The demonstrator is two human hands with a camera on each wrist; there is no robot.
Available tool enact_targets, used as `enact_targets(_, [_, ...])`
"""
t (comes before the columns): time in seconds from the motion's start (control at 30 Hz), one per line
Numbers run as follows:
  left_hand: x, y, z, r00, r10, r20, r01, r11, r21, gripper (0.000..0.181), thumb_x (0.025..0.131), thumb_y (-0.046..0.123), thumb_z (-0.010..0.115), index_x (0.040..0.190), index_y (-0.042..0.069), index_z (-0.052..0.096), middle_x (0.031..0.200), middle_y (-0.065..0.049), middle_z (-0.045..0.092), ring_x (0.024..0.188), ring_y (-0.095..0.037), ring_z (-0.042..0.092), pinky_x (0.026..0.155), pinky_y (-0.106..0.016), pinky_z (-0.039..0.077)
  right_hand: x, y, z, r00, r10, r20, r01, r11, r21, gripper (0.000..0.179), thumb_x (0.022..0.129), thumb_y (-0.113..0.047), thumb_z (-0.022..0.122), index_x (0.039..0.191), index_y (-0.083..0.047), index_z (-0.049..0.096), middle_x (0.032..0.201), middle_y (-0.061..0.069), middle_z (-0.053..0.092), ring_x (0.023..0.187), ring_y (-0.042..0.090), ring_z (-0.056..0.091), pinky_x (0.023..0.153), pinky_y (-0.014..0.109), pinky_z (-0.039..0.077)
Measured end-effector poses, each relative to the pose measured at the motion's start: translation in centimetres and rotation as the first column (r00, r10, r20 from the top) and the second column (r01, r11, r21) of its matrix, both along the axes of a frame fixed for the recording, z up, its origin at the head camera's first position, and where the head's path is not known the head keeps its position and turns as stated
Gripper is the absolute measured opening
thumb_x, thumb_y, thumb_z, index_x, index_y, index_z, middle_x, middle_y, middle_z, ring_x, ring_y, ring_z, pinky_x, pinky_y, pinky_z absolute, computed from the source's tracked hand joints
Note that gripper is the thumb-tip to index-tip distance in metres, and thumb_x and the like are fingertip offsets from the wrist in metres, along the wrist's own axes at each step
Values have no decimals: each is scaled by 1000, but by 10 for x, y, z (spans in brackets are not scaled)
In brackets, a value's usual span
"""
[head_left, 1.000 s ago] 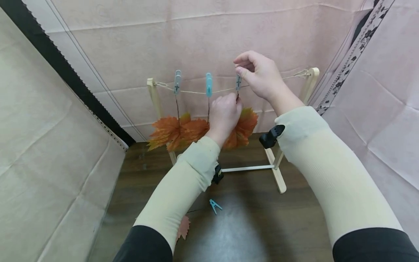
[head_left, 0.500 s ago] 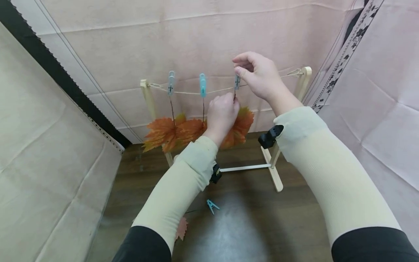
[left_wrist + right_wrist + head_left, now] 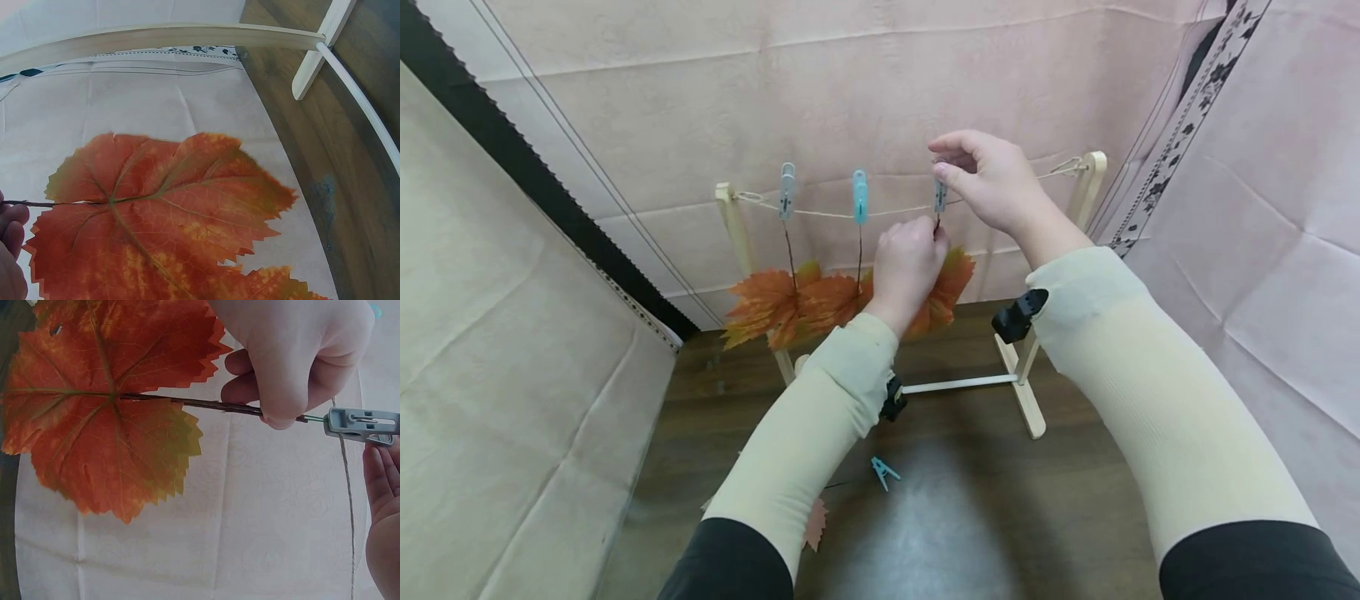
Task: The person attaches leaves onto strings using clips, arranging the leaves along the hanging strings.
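Note:
My left hand (image 3: 908,260) pinches the thin brown stem (image 3: 200,404) of an orange artificial leaf (image 3: 156,200) between thumb and fingers. The leaf hangs below that hand and is partly hidden by it in the head view. Just above, my right hand (image 3: 988,179) holds the upper end of a grey-blue clothespin (image 3: 356,423). This clothespin sits on the string (image 3: 348,506), and the stem's bare green tip enters its jaws. In the right wrist view, fingertips touch the clothespin's handle; the thumb is out of frame there.
Two clothespins, grey-blue (image 3: 786,193) and bright blue (image 3: 860,198), hang further orange leaves (image 3: 767,300) from the string. A wooden stand (image 3: 1088,192) carries it. On the dark floor lie a blue clothespin (image 3: 883,472) and a pinkish leaf (image 3: 816,525), partly behind the left sleeve.
The stand has shifted left in the head view as the camera turned slightly. The right hand sits a little lower; both hands stay at the same stem and clothespin.

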State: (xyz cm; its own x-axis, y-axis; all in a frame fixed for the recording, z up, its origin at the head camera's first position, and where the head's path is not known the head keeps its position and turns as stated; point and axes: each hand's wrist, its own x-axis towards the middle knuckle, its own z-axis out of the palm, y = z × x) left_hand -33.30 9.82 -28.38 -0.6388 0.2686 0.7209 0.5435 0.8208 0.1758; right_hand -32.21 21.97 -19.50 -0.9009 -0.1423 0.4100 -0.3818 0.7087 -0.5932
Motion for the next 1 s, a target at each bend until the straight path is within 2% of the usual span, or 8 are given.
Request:
enact_targets(0.33, [2,-3,-3,997,-11,78,12,1000,-17,21,85,25,50,77,10,62,63,0,58,59,-16,50,55,-28,40,-1,3,-4,999,33,29,-34,999,20,40,86,-33,52,122,-16,50,114,-2,55,102,7,50,86,23,37])
enact_targets(0.5, [8,-4,-1,998,-35,53,34,999,27,19,82,26,53,75,10,62,64,1,61,61,-18,52,56,-30,39,2,7,-3,998,34,61,-34,999,8,45,84,-37,53,124,-18,48,116,-3,54,103,7,50,86,24,37])
enact_targets(0.7, [17,-17,2,996,-75,49,71,995,74,17,80,22,54,81,9,63,72,1,64,68,-18,55,65,-30,41,4,4,-3,997,42,59,-39,998,-51,47,81,-36,57,124,-19,48,116,-2,55,101,9,52,86,26,38])
enact_targets(0.87, [27,-30,0,988,-130,85,121,988,101,20,82,24,52,85,7,63,74,0,63,71,-17,54,70,-28,41,8,4,-4,999,-22,-25,18,992,-124,46,81,-33,58,124,-19,48,116,-2,54,100,9,52,86,24,39])
enact_targets(1.0, [37,-40,-2,976,-174,129,159,980,118,24,83,28,53,92,8,63,80,0,63,74,-15,52,69,-24,41,15,6,-12,988,-83,-131,53,974,-220,43,81,-26,60,122,-16,50,113,0,56,97,9,53,85,21,39])
